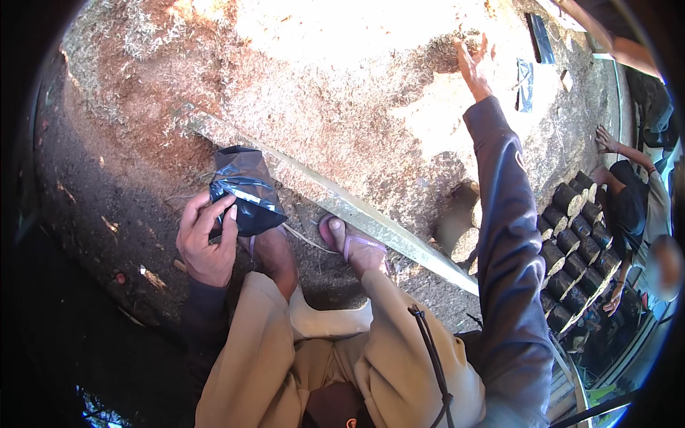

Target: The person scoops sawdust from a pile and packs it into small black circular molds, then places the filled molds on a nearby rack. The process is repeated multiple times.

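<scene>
My left hand (208, 235) pinches the near side of a black plastic grow bag (247, 187), which stands over the ground just in front of my left foot. The bag's crumpled film is shiny, and how much it holds cannot be seen. My right hand (475, 67) reaches far forward with its fingers apart, at a heap of loose soil mixed with pale husks (332, 96). Nothing shows in that hand. Beside it, to the right, lie two flat black plastic bags, one nearer (525, 85) and one farther (540, 38).
A long narrow beam (342, 200) runs diagonally along the heap's near edge, by my sandalled feet. Several filled black bags (575, 230) are stacked at the right, next to another person (642, 208). A blurred round shape (455, 222) and filled bags lie left of the stack.
</scene>
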Demonstrator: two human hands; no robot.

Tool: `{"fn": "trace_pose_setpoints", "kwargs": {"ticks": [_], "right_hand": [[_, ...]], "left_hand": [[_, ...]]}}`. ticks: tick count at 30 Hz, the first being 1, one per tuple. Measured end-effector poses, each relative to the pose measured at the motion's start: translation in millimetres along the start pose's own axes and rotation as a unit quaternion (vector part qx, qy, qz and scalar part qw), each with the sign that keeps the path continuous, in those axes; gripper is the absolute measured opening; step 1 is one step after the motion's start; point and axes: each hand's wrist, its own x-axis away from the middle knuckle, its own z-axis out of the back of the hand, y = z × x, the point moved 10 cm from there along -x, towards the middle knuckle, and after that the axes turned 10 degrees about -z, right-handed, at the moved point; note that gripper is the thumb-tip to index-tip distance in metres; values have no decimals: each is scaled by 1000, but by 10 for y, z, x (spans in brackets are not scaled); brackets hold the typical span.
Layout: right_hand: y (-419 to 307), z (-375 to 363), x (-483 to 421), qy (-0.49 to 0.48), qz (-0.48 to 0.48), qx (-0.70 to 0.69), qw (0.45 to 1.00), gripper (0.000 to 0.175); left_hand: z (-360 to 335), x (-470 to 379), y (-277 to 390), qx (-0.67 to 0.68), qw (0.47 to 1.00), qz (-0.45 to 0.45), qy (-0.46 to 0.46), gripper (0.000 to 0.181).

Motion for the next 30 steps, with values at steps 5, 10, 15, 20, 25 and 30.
{"fn": "trace_pose_setpoints", "kwargs": {"ticks": [5,10,15,20,25,30], "right_hand": [[-438,-461,664,-279,89,85,952,46],[-755,-810,1783,-411,201,186,869,44],[-1202,-617,2157,-408,279,202,846,52],[-1792,-286,1889,-527,22,-94,845,77],[-2402,38,1750,-336,148,-174,914,114],[-2481,101,1904,-300,224,-148,915,116]], "left_hand": [[-30,-18,13,1,1000,-1,6,24],[-41,-26,29,6,1000,2,6,24],[-23,-15,48,5,1000,-10,18,24],[13,23,65,-27,998,-36,32,22],[27,33,8,-15,999,-23,46,21],[10,20,11,-17,999,-29,37,21]]}}
